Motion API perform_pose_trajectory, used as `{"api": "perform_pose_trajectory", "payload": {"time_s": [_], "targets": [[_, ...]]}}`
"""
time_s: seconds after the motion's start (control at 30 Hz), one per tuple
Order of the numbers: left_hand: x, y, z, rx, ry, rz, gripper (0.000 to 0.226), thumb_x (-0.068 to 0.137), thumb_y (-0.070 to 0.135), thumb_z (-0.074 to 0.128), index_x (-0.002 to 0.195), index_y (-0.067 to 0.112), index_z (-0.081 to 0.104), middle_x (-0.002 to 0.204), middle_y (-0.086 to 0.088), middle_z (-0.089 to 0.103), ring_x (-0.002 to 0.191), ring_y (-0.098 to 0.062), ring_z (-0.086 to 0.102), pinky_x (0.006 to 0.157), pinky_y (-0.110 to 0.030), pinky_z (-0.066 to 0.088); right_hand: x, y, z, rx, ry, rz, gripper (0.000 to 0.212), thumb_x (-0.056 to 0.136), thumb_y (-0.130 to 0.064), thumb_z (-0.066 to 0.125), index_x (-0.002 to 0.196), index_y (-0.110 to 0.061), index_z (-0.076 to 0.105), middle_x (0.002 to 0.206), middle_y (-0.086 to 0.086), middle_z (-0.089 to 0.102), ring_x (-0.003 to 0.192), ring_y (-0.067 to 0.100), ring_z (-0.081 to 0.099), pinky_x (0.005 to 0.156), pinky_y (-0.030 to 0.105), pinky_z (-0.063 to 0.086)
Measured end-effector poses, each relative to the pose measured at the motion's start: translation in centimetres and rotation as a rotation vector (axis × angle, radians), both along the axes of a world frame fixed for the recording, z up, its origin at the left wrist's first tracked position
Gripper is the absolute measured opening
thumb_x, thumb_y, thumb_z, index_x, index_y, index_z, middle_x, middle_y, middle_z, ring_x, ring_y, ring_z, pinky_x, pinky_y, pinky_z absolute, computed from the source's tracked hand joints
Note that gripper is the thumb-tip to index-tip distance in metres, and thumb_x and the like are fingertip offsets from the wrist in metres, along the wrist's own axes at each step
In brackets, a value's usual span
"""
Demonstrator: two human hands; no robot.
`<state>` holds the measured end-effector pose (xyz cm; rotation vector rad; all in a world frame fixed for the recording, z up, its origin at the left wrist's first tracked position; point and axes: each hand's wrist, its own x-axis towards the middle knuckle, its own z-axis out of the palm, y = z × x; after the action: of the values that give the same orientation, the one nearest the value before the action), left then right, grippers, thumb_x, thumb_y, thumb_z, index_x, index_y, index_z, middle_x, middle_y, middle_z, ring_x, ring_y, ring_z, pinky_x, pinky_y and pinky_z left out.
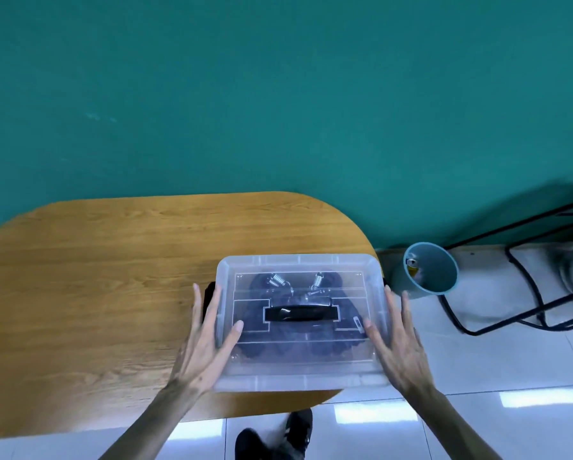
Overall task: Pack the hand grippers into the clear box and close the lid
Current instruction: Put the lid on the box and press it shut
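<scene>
Flat, straight-fingered left hand (208, 336) and right hand (399, 340) press the sides of a translucent plastic box (298, 376), lid (300, 265) on, at the rounded end of a wood-grain table (112, 277). Dark grippers (261, 283) with steel springs lie inside.

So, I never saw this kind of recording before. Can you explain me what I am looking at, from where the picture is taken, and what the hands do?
A person wears one camera on the head, looking down at their own hands. On the wooden table stands a clear box with its lid on; through it you see dark hand grippers with metal springs, under a black handle. The left hand and right hand lie with straight fingers along the box's two sides. Neither grips anything. A blue bin stands on the floor.
</scene>
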<state>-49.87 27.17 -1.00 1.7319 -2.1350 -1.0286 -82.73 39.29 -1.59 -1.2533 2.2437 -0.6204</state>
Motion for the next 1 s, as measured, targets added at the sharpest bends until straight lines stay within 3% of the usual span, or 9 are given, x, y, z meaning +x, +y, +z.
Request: {"api": "perform_pose_trajectory", "payload": {"time_s": [0.03, 0.1, 0.2, 0.33, 0.4, 0.47, 0.6, 0.77, 1.0], "targets": [[-0.1, 0.1, 0.2, 0.001, 0.024, -0.003, 0.079, 0.090, 0.072, 0.039, 0.149, 0.060, -0.012, 0.154, 0.026, -0.038, 0.149, -0.029, 0.026, 0.078, -0.041, 0.056, 0.1, 0.0, 0.1, 0.017, 0.005, 0.001, 0.073, 0.089, -0.076, 0.034, 0.149, -0.057, -0.005, 0.165, -0.015, -0.006, 0.149, 0.021, 0.021, 0.106, 0.059, 0.041], [-0.2, 0.1, 0.4, -0.001, 0.057, -0.010, 0.080, 0.087, 0.078, 0.038, 0.148, 0.061, -0.010, 0.155, 0.025, -0.038, 0.151, -0.024, 0.013, 0.089, -0.052, 0.053, 0.1, 0.0, 0.0, 0.027, 0.000, 0.000, 0.075, 0.088, -0.075, 0.036, 0.150, -0.056, -0.004, 0.165, -0.013, -0.006, 0.146, 0.021, 0.027, 0.099, 0.062, 0.047], [-0.2, 0.0, 0.5, 0.003, 0.068, 0.002, 0.082, 0.087, 0.073, 0.043, 0.149, 0.062, -0.008, 0.157, 0.021, -0.037, 0.151, -0.019, 0.003, 0.100, -0.058, 0.045, 0.0, 0.0, -0.3, 0.027, 0.063, 0.042, 0.076, 0.087, -0.080, 0.026, 0.151, -0.053, -0.005, 0.166, -0.008, -0.008, 0.152, 0.021, 0.008, 0.107, 0.064, 0.038], [-0.1, 0.5, 0.8, -0.056, -0.090, -0.028, 0.082, 0.086, 0.076, 0.042, 0.149, 0.061, -0.008, 0.163, 0.012, -0.026, 0.139, -0.043, 0.032, 0.089, -0.056, 0.052, 0.9, 0.2, 0.3, 0.073, 0.197, -0.002, 0.072, 0.093, -0.067, 0.035, 0.152, -0.053, -0.003, 0.166, -0.002, -0.002, 0.134, 0.038, 0.039, 0.098, 0.056, 0.045], [-0.4, 0.6, 1.0, -0.111, -0.206, -0.050, 0.082, 0.086, 0.077, 0.038, 0.149, 0.060, -0.011, 0.163, 0.008, -0.025, 0.125, -0.037, 0.038, 0.079, -0.049, 0.057, 1.4, 0.2, 0.5, 0.060, 0.321, 0.033, 0.070, 0.095, -0.065, 0.033, 0.155, -0.045, 0.001, 0.166, 0.003, 0.001, 0.108, 0.039, 0.051, 0.082, 0.051, 0.053], [-1.0, 0.7, 1.2, -0.152, -0.306, -0.072, 0.082, 0.084, 0.083, 0.027, 0.151, 0.056, -0.013, 0.162, 0.005, -0.029, 0.108, -0.027, 0.041, 0.061, -0.028, 0.050, 1.9, -0.3, 0.5, 0.056, 0.431, 0.066, 0.074, 0.095, -0.063, 0.036, 0.157, -0.038, 0.004, 0.166, 0.007, 0.001, 0.089, 0.035, 0.051, 0.072, 0.048, 0.053], [-3.1, 1.3, 0.9, -0.202, -0.471, -0.039, 0.089, 0.081, 0.090, 0.011, 0.156, 0.046, -0.009, 0.163, -0.004, -0.031, 0.083, -0.021, 0.036, 0.054, -0.025, 0.046, 4.3, -1.7, 0.3, 0.084, 0.524, -0.002, 0.076, 0.091, -0.069, 0.037, 0.156, -0.037, 0.016, 0.166, 0.009, 0.005, 0.087, 0.036, 0.047, 0.074, 0.048, 0.048], [-6.2, 2.3, 1.1, -0.223, -0.549, 0.037, 0.093, 0.083, 0.088, 0.016, 0.159, 0.037, -0.002, 0.164, -0.004, -0.027, 0.110, -0.042, 0.043, 0.074, -0.043, 0.048, 5.5, -2.4, 0.4, 0.130, 0.560, -0.026, 0.077, 0.088, -0.075, 0.031, 0.155, -0.041, 0.018, 0.166, 0.011, 0.007, 0.104, 0.047, 0.045, 0.081, 0.051, 0.044], [-6.7, 2.6, 1.1, -0.216, -0.583, 0.033, 0.079, 0.093, 0.075, 0.014, 0.160, 0.035, 0.002, 0.163, 0.000, -0.030, 0.123, -0.049, 0.038, 0.078, -0.046, 0.047, 5.8, -2.1, 0.5, 0.132, 0.607, 0.012, 0.071, 0.093, -0.070, 0.025, 0.155, -0.044, 0.004, 0.166, 0.012, -0.003, 0.101, 0.046, 0.045, 0.077, 0.049, 0.044]]}}
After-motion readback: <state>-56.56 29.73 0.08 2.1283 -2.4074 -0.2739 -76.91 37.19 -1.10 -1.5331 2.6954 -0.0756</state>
